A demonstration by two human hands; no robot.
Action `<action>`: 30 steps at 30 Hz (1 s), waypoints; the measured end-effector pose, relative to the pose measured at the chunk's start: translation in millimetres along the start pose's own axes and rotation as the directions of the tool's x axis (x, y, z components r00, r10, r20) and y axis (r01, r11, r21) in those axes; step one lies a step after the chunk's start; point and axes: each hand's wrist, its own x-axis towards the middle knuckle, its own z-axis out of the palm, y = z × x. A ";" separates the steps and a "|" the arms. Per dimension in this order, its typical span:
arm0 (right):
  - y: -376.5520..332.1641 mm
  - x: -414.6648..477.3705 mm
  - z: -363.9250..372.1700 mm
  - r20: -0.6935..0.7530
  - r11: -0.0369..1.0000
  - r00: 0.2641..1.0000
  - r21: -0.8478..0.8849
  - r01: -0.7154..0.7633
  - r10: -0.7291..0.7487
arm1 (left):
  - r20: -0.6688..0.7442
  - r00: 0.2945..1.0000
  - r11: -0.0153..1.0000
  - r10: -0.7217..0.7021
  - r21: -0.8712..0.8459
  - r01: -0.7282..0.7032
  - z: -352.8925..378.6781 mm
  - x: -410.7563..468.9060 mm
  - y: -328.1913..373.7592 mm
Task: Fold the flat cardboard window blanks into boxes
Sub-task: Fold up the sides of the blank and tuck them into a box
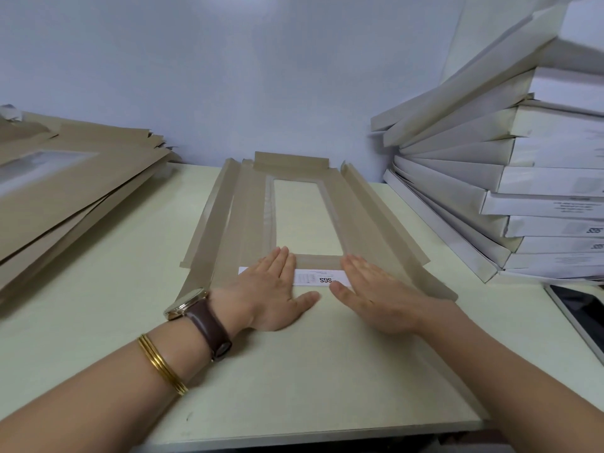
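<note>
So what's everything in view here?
Flat cardboard window blank: one, brown, table centre, side flaps raised.
White printed flap: one, blank's near end, under both hands.
Pile of flat cardboard blanks: one pile, brown, left.
Stack of folded cardboard boxes: one leaning stack, white, right.
Dark-screened tablet: one, right edge.
Table: one, pale cream, underneath.
Leather-strap wristwatch: one, brown and gold, left wrist.
Thin bangles: a few, gold, left forearm.
Left hand: flat, pressing the blank.
Right hand: flat, pressing beside it.
</note>
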 end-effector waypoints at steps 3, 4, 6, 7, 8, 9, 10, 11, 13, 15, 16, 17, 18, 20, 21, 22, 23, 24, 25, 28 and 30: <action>16.5 -6.5 -3.3 -0.015 0.998 0.998 -0.005 -0.061 0.061 | 0.016 0.999 1.000 -0.030 -0.002 0.030 -2.0 -5.8 -8.4; 21.8 -9.1 -3.9 -0.021 0.996 0.996 -0.006 -0.084 0.083 | 0.020 0.999 0.999 -0.040 -0.001 0.040 -2.5 -8.3 -12.6; 29.2 -12.4 -3.2 -0.034 0.993 0.992 -0.018 -0.119 0.118 | 0.019 0.998 0.998 -0.066 0.006 0.066 -2.7 -13.3 -23.7; 30.9 -12.9 -1.9 -0.045 0.992 0.991 -0.025 -0.126 0.125 | 0.016 0.997 0.997 -0.081 0.011 0.081 -2.5 -15.3 -29.7; 31.1 -13.2 -0.4 -0.055 0.991 0.990 -0.026 -0.129 0.128 | 0.011 0.995 0.995 -0.095 0.018 0.095 -2.2 -17.6 -35.5; 30.7 -13.0 1.4 -0.069 0.991 0.989 -0.025 -0.131 0.129 | 0.006 0.994 0.994 -0.108 0.024 0.108 -2.2 -19.2 -40.2; 30.1 -12.8 2.8 -0.084 0.991 0.988 -0.027 -0.133 0.130 | 0.001 0.993 0.993 -0.118 0.027 0.118 -2.3 -20.5 -44.1; 29.7 -13.1 4.0 -0.098 0.990 0.986 -0.028 -0.135 0.132 | -0.002 0.993 0.992 -0.122 0.027 0.122 -2.3 -21.2 -46.6; 29.5 -13.2 5.3 -0.114 0.990 0.984 -0.022 -0.137 0.134 | -0.005 0.993 0.992 -0.120 0.022 0.120 -1.8 -21.1 -48.8; 29.0 -13.0 4.6 -0.110 0.991 0.985 -0.007 -0.133 0.131 | -0.004 0.992 0.992 -0.123 0.010 0.123 -0.4 -20.2 -49.5; 28.6 -13.0 3.6 -0.104 0.992 0.986 -0.001 -0.130 0.129 | -0.004 0.992 0.992 -0.130 -0.004 0.130 0.3 -19.9 -50.4; 28.4 -12.8 3.0 -0.101 0.992 0.987 0.004 -0.127 0.127 | -0.004 0.990 0.990 -0.139 -0.018 0.139 0.9 -19.6 -51.9; 28.6 -12.7 2.7 -0.102 0.992 0.987 0.006 -0.125 0.125 | -0.004 0.989 0.988 -0.150 -0.029 0.150 1.4 -19.7 -53.7; 30.1 -12.6 2.7 -0.116 0.993 0.986 0.009 -0.120 0.120 | -0.006 0.986 0.985 -0.167 -0.034 0.166 1.4 -20.4 -57.0; 30.6 -13.1 2.9 -0.120 0.993 0.985 0.016 -0.120 0.121 | -0.009 0.985 0.985 -0.170 -0.030 0.170 1.4 -20.9 -58.1; 30.8 -13.4 3.1 -0.120 0.992 0.985 0.026 -0.122 0.124 | -0.014 0.985 0.985 -0.172 -0.025 0.172 1.7 -21.5 -58.9; 30.8 -13.9 3.5 -0.119 0.992 0.985 0.036 -0.123 0.126 | -0.022 0.985 0.985 -0.173 -0.022 0.172 2.3 -22.0 -59.2; 30.8 -14.0 3.9 -0.119 0.992 0.985 0.044 -0.120 0.124 | -0.035 0.984 0.985 -0.173 -0.023 0.172 3.1 -22.3 -59.3; 30.2 -14.4 3.6 -0.127 0.992 0.985 0.056 -0.111 0.117 | -0.049 0.984 0.985 -0.172 -0.028 0.170 4.2 -22.4 -59.6; 29.0 -16.9 1.4 -0.242 0.988 0.968 0.155 -0.029 0.066 | -0.095 0.984 0.987 -0.153 -0.069 0.147 5.1 -23.8 -60.1; 27.5 -21.0 1.4 -0.336 0.969 0.941 0.243 0.035 0.050 | -0.142 0.980 0.985 -0.137 -0.128 0.119 2.6 -25.3 -60.4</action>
